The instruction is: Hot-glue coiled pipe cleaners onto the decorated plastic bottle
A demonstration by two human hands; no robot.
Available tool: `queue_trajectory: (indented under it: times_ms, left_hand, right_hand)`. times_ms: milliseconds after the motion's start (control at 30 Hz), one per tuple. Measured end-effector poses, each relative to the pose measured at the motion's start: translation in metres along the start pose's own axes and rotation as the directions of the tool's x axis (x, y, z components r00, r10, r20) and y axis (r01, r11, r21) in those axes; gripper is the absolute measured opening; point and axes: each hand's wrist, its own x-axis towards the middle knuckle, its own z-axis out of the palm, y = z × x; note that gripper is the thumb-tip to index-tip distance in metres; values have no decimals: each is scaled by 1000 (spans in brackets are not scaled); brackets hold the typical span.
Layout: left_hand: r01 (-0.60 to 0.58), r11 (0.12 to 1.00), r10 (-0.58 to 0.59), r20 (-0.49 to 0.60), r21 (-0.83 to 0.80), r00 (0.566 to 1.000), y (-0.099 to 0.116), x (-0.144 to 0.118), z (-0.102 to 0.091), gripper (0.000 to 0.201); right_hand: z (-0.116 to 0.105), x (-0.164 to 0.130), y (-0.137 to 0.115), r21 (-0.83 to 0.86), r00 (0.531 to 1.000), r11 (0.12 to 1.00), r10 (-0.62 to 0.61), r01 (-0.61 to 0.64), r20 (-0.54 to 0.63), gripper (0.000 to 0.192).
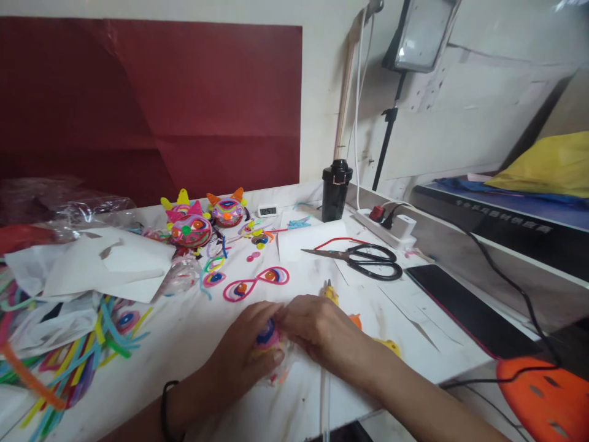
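Item, lower centre of frame: I am seeing the left hand (242, 356) and right hand (313, 328) both pinching a pipe-cleaner ornament (267, 339) between them, fingertips meeting on the desk (193, 331).

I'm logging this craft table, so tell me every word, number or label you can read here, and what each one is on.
Small white digital clock: dark digits on its display, too blurred to read for certain.
Dark ledge on the right: a row of pale characters, too blurred to read.
Black canister, scissors, dark tablet: no text visible.
Nothing else carries writing.
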Motion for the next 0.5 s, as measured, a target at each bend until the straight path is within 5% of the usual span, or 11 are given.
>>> queue_trajectory:
  times_ms: [200, 500]
  left_hand:
    - [58, 998, -56, -69, 34, 996, 7, -4, 10, 51]
    - [-12, 998, 15, -48, 65, 999, -2, -7, 12, 62]
  right_hand:
    - [-4, 3, 2, -16, 998, 999, -42, 42, 50, 26]
    - [2, -1, -3, -21, 999, 999, -33, 33, -14, 21]
